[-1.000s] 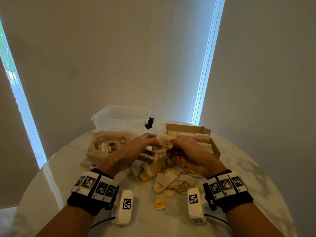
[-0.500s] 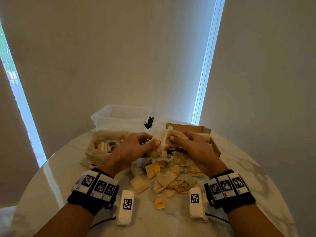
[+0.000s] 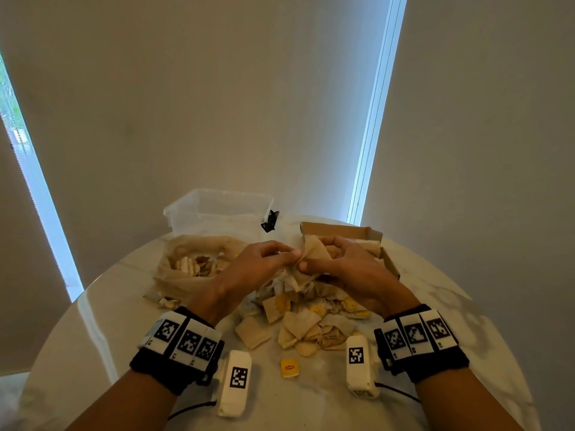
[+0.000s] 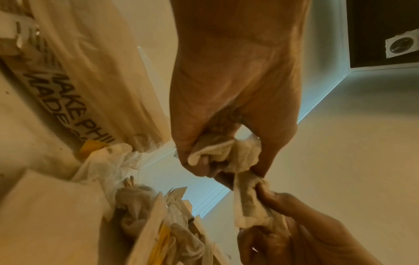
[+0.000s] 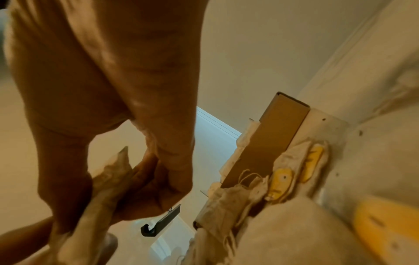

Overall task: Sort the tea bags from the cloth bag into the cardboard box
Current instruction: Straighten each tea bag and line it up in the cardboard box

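Observation:
Both hands meet above a loose pile of tea bags on the round table. My left hand pinches a crumpled beige tea bag, and my right hand pinches the same clump from the other side. In the left wrist view the left hand grips a wad of tea bag paper joined to a piece that the right fingers hold. The open cloth bag, with tea bags inside, lies to the left. The cardboard box stands just behind the right hand, partly filled.
A clear plastic tub stands at the back, with a black clip beside it. A loose yellow tag lies near the front between my wrists. The table edge curves close on both sides.
The chain of tea bags that dangled from my hands has dropped onto the pile. Both hands have moved slightly away from me toward the box, still pinching a tea bag.

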Demonstrator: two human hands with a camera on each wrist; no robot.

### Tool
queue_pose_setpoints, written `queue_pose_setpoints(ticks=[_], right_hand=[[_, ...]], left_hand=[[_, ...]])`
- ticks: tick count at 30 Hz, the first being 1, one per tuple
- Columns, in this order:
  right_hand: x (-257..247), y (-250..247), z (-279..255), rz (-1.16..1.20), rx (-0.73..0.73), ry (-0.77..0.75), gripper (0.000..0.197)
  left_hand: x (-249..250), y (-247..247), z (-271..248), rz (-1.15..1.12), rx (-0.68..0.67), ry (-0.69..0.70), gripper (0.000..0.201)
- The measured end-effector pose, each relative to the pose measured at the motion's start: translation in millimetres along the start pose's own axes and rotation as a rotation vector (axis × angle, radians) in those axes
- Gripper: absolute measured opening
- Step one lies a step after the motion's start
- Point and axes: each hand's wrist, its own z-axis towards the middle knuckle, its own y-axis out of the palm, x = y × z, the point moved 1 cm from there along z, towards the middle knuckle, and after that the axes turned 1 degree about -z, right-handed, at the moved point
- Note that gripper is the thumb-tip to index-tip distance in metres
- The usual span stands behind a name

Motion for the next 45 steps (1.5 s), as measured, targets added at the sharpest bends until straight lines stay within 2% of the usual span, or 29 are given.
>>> queue_pose_setpoints(ticks=[4,7,9,13,16,18,20,25,29,37,39,42,43,45], right_hand=[[0.7,-1.7,1.7,0.275,0.057,0.004,0.057],[2.4,8.3,-0.5,0.480,-0.067,0.074,0.051],[2.5,14.0,-1.6,0.524,-0.136,0.083,0.050],[3.1,14.0,1.0,0.493,-0.006,0.037,0.059],[6.1,13.1,2.2,0.521,0.045,0.011,0.052],[6.0,13.0,1.5,0.530,0.044,0.007,0.048],[4.0,13.2,1.0,0.512,0.029,0.009,0.044],[4.5,12.9,0.4,0.451,-0.053,0.034,0.037],[7.4,16.4,0.5,0.495,-0.185,0.058,0.045],[7.2,8.8,3.1,0.463,-0.113,0.061,0.055],[5.5,9.5,1.0,0.432,-0.127,0.046,0.059],[3.1,13.4,-4.4,0.267,-0.153,-0.026,0.070],[2.0,15.3,-6.6,0.180,-0.141,-0.061,0.070],[0.9,17.3,-8.5,-0.020,-0.061,-0.134,0.052]], left_hand=[[-3.0,-3.3,4.3,-0.015,0.110,0.081,0.023],[-3.7,-2.0,5.2,-0.063,0.173,0.068,0.034],[-4.3,-1.0,4.9,-0.064,0.173,0.071,0.040],[-9.3,-4.4,8.3,-0.076,0.192,0.054,0.045],[-10.8,-5.7,9.3,-0.004,0.131,0.011,0.042],[-11.5,-6.7,9.3,0.001,0.064,-0.043,0.048],[-12.1,-6.7,11.4,-0.044,0.022,-0.083,0.058],[-13.0,-5.8,12.0,-0.057,0.012,-0.021,0.040],[-11.8,-6.3,11.7,-0.042,0.077,-0.026,0.035],[-11.3,-11.7,13.1,0.025,0.086,-0.055,0.007],[-10.4,-11.7,12.2,-0.002,0.110,-0.060,0.009],[-8.7,-11.9,10.8,-0.107,0.138,-0.071,0.027],[-7.9,-11.5,10.5,-0.149,0.127,-0.078,0.032],[-6.3,-10.4,10.2,-0.259,0.094,-0.086,0.045]])
